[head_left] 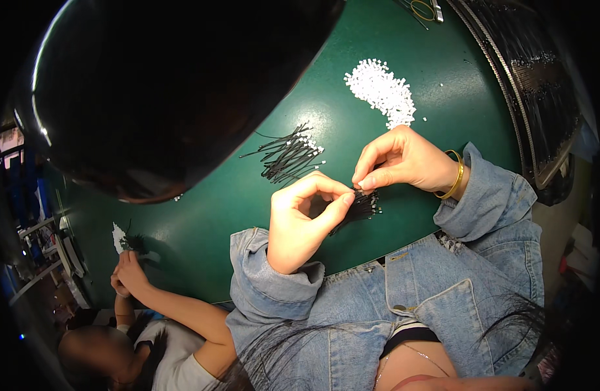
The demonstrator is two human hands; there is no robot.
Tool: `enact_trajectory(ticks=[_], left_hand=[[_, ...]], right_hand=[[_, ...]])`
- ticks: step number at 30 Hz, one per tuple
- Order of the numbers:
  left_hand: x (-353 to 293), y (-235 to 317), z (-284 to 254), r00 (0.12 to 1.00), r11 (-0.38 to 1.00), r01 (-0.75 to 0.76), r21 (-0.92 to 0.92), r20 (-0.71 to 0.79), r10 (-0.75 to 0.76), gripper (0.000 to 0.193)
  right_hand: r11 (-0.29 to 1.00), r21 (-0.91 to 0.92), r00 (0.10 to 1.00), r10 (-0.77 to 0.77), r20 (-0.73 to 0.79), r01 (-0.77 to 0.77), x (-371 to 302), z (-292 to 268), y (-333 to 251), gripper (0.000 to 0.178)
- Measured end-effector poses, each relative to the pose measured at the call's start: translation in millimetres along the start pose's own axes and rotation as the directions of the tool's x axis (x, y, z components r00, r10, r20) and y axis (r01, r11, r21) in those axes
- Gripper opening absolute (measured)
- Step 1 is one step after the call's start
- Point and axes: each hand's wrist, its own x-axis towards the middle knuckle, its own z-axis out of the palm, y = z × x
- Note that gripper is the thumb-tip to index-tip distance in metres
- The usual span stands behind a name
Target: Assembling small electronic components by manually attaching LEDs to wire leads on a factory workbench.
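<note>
My left hand (306, 221) is closed in a pinch, thumb against forefinger, on what looks like the end of a thin black wire. Close by, almost touching those fingertips, my right hand (404, 161) pinches too; what it holds is too small to make out. Directly under both hands lies a bunch of short black wires (366, 206) with light metallic ends, partly hidden by the fingers. Farther off to the left, a loose pile of black wires (290, 156) has small white pieces on several ends. Beyond my right hand spreads a heap of tiny white connector housings (380, 90).
Everything rests on a green table (248, 260). A large glossy black dome (182, 85) blocks the upper left. Dark strands and a beaded edge (508, 72) border the right side. At lower left a co-worker's hands (129, 274) work by a dark bundle and white pieces.
</note>
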Motion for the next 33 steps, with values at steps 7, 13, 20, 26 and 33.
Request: enact_trajectory(ticks=[7, 13, 20, 26, 33], left_hand=[[0, 0, 0, 1.0, 0.999, -0.007, -0.047, -0.021, 0.006, 0.003], [0, -1, 1, 1.0, 0.997, -0.018, -0.079, -0.026, 0.016, 0.003], [-1, 3, 4, 0.997, 0.997, -0.058, 0.056, -0.048, 0.061, 0.001], [-1, 0, 8, 0.994, 0.995, -0.102, 0.004, -0.037, 0.102, 0.001], [-2, -5, 7, 0.988, 0.986, -0.154, -0.068, 0.006, 0.154, 0.005]], right_hand=[[0.999, -0.017, 0.999, -0.043, -0.008, 0.043, -2, 4, -2, 0.007], [0.994, -0.036, 0.995, -0.101, -0.022, 0.1, -3, 8, 0, 0.007], [0.451, -0.692, 0.735, -0.656, 0.172, 0.564, -2, 7, 1, 0.011], [0.309, -0.752, 0.651, -0.731, 0.204, 0.583, -4, 8, 0, 0.014], [0.287, -0.764, 0.633, -0.748, 0.199, 0.578, -7, 11, -1, 0.016]])
